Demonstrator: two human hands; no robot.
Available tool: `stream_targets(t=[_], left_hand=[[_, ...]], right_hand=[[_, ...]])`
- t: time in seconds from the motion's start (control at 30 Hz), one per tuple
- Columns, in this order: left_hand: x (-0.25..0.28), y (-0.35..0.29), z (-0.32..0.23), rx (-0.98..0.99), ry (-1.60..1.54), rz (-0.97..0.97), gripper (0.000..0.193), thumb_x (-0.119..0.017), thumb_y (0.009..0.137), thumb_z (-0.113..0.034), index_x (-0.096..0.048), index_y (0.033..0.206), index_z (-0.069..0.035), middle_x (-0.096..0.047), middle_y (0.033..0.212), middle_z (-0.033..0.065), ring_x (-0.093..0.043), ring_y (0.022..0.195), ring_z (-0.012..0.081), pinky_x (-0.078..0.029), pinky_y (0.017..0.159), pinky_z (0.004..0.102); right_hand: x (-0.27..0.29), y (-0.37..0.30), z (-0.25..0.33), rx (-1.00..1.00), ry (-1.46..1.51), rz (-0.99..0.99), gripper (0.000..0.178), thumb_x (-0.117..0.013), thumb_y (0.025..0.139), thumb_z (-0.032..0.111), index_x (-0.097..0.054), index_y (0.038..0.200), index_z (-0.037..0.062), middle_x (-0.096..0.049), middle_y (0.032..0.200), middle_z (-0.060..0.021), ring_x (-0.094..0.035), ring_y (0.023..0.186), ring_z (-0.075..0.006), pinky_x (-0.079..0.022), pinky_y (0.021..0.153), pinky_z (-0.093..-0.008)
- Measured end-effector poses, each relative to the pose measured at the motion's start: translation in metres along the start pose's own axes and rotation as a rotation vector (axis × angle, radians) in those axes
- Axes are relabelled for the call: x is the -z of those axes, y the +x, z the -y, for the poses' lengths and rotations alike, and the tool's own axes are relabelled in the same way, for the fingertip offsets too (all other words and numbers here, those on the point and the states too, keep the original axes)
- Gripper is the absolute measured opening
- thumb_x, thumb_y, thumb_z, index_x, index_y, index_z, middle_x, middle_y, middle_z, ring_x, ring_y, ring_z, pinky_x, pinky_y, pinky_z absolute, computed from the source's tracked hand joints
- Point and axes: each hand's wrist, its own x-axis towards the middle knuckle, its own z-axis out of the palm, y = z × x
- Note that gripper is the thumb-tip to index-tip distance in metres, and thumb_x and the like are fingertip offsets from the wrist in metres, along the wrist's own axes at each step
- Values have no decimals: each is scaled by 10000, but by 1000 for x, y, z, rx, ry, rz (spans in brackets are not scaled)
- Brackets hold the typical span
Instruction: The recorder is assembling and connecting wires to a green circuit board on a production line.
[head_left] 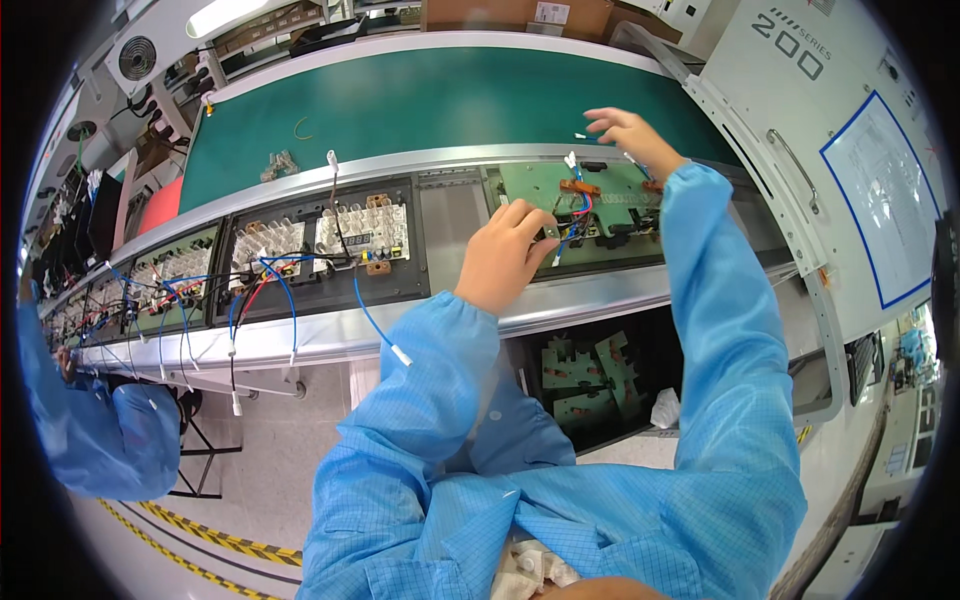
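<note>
A green circuit board assembly (535, 187) lies in a fixture on the conveyor rail in front of me, with red, blue and white wires (575, 212) running across it. My left hand (507, 256) rests at the board's near left edge, its fingers pinching a small metal part by the blue and red wires. Over the board's far right side my right hand (630, 135) hovers with fingers spread, touching a thin white wire end. Both arms wear blue cleanroom sleeves.
A second black fixture (300, 285) holding white connector blocks and loose blue, red and black wires sits to the left. Behind runs a green conveyor belt (420, 100). A grey machine cabinet (840, 150) stands at right. Another person's blue sleeve (90, 430) is at far left.
</note>
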Motion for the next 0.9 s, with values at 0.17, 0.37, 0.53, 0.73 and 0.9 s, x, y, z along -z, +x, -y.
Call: stream_targets(t=[0.17,0.37,0.53,0.73,0.9], left_hand=[[29,-28,-7,131,-143,12,49,-615,807,-120,-594,814,-76,-549,804,54,-558,771,260,-460,635,364],[42,-56,9,121,-95,151,28,-595,820,-33,-604,824,-7,-532,759,90,-580,641,209,-468,548,290],[54,-62,15,176,-203,156,47,-570,837,-6,-609,852,15,-528,748,92,-578,649,175,-458,558,260],[66,-71,13,242,-248,222,69,-562,838,-6,-621,871,10,-550,851,81,-551,689,143,-436,590,233],[74,-69,14,178,-230,252,80,-551,843,2,-619,884,10,-550,865,75,-552,711,130,-435,616,222]], right_hand=[[-6,-88,27,183,56,-217,249,-476,899,198,-565,1064,35,-607,859,-46,-552,758,-93,-444,689,-237],[-97,-149,32,-32,-135,-246,202,-603,833,177,-660,870,-13,-616,655,-33,-546,588,-81,-422,538,-239],[-141,-134,23,-75,-47,-408,267,-643,766,291,-675,829,34,-626,655,-108,-596,595,-241,-449,563,-326],[-141,-153,23,-69,12,-528,186,-627,802,204,-650,834,23,-593,632,-75,-524,565,-137,-403,523,-287],[-76,-182,-2,-1,12,-1100,131,-566,880,158,-604,938,47,-565,707,-12,-482,635,-79,-391,558,-251]])
